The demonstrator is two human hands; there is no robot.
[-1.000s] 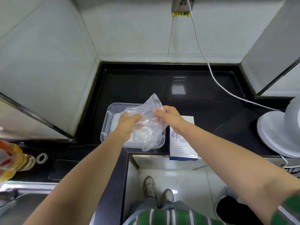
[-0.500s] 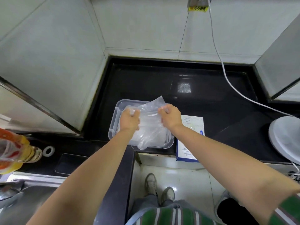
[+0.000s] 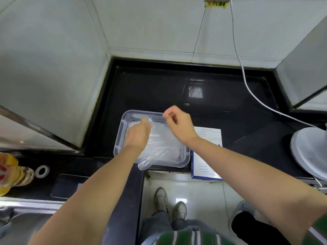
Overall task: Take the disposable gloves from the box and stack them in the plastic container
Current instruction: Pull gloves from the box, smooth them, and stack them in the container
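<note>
Though crinkly, clear glove (image 3: 160, 145) over container (image 3: 186, 160)

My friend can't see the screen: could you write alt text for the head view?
Two bare hands lay a clear glove in a plastic container on a black counter: the left hand holds it, the right hand curls just above. A glove box lies beside the container.

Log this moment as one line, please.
glove: over container, end hanging over near rim | left hand: holds glove in container | right hand: at glove's far edge, grip unclear | box: right of container
</note>
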